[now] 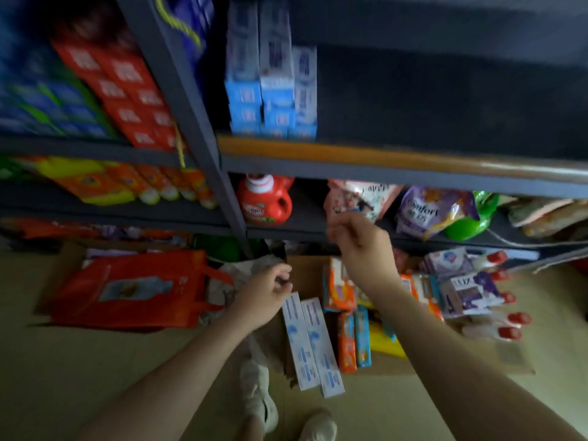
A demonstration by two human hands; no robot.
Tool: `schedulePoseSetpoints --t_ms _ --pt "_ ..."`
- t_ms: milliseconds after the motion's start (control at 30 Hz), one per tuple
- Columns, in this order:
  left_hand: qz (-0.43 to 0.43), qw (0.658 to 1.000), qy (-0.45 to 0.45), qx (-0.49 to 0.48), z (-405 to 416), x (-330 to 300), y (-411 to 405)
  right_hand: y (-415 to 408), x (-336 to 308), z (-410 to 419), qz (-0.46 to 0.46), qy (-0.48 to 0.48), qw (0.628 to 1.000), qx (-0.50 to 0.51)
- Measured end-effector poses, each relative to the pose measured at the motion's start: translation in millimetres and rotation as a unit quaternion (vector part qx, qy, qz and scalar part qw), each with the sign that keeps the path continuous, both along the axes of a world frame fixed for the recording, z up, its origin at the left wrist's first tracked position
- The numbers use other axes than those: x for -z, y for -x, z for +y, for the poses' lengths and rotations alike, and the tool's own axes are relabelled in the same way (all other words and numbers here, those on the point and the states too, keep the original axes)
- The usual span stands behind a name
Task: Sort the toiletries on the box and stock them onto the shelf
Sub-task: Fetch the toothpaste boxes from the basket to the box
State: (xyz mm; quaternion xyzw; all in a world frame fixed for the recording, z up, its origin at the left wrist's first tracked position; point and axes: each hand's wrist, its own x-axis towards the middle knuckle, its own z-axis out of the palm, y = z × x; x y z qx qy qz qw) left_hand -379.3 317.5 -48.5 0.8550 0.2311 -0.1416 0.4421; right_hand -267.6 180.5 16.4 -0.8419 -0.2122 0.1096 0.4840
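Step in hand, as I read it: picking from the box (305, 275) on the floor, w/ the shelf (350, 168) up ahead. Left hand (265, 292) hovers just over the far end of two long white cartons (313, 345) lying side by side at the box's left edge; fingers loosely curled, holding nothing, maybe brushing the top carton; can't tell for sure. Right hand (361, 238) is raised higher, near the lower shelf edge, fingers curled in; a bit of blue shows at the tips but blur hides whether anything's pinched, so can't tell.

Next move prob. calls for closing the left fingers round one white carton, lifting it clear of its twin, then matching it to the stack of blue-and-white cartons (272, 90) on the upper shelf, w/ open dark space to their right.

Materials: cartons are stiff card, flat-sided, long rectangles, easy to stack. Orange and blue packs (353, 342) beside them look glossy, film-wrapped. Red-capped white tubes (496, 326) at right are rounded plastic. Box is plain corrugated card, flaps open. Shelf has dark metal rails.
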Motion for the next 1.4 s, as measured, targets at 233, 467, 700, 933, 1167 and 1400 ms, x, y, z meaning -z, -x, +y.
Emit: schedulePoseSetpoints --t_ms 233,467,700,933,1167,1400 --pt "-0.306 0.939 -0.154 -0.042 78 -121 -65 -78 -66 85 -0.043 -0.027 0.996 0.072" --pt "-0.339 0.894 -0.292 0.008 105 -142 -111 -115 -58 155 -0.061 0.036 0.997 -0.008" --pt "-0.295 0.915 -0.275 -0.005 114 -129 -128 -132 -70 163 -0.125 0.108 0.986 0.007" --pt "-0.223 0.935 -0.231 -0.148 115 -138 -184 -128 -70 117 -0.07 0.131 0.989 0.013" --pt "-0.177 0.942 -0.201 -0.202 133 -141 -229 -156 -75 141 0.212 -0.02 0.976 0.034" --pt "-0.096 0.956 -0.244 -0.132 96 -153 -148 -138 -79 90 0.354 -0.059 0.933 0.016"
